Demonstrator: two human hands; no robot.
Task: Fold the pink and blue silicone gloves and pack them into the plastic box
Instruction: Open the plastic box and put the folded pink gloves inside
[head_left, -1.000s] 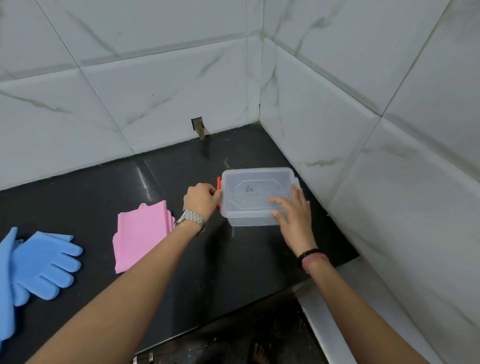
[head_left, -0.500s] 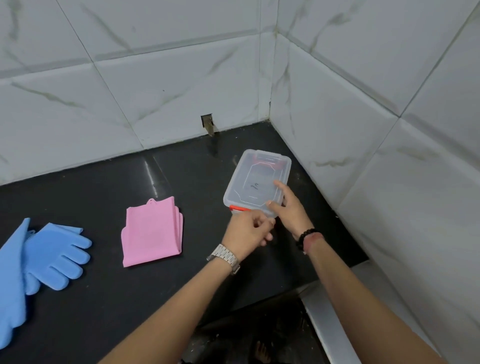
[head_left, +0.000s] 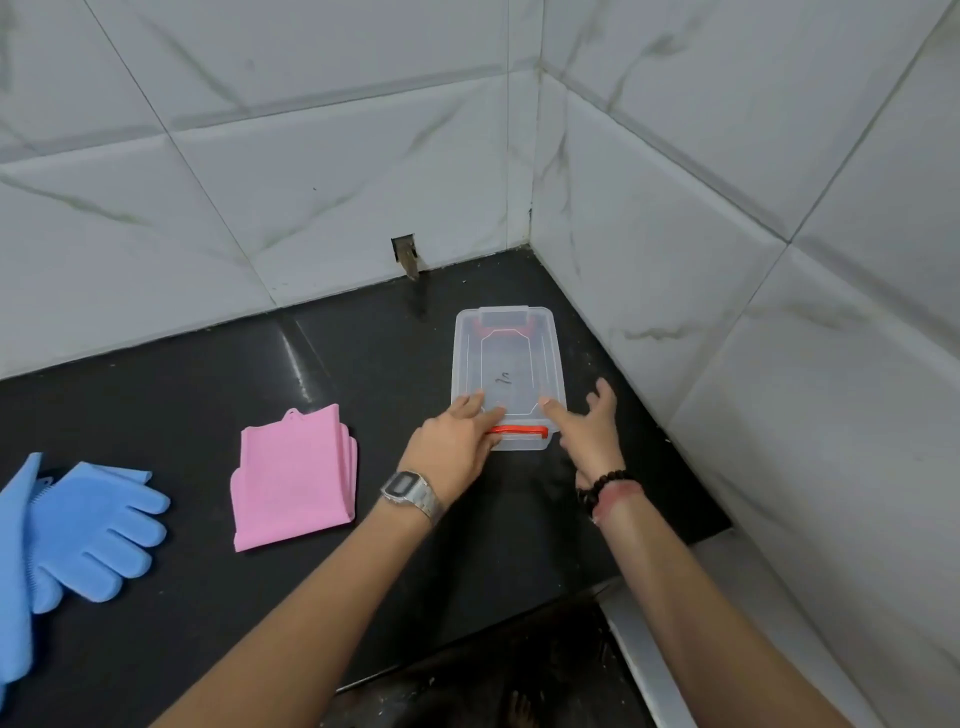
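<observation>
The clear plastic box stands lidded on the black counter near the right wall, its long side pointing away from me. A red clasp closes its near end. My left hand has its fingers flat on the lid's near edge and its thumb under that clasp, pinching it. My right hand lays its forefinger on the lid, the other fingers spread beside the box. The folded pink glove lies left of my left hand. The blue gloves lie unfolded at the far left.
Tiled walls meet in a corner just behind and right of the box. A small hole breaks the back wall at counter level. The counter's front edge runs under my forearms, with a steel rim at the lower right.
The box has been turned from crosswise to lengthwise, so one red clasp now faces me. My left hand moved from the box's left end to its near end; my right hand stayed on the lid.
</observation>
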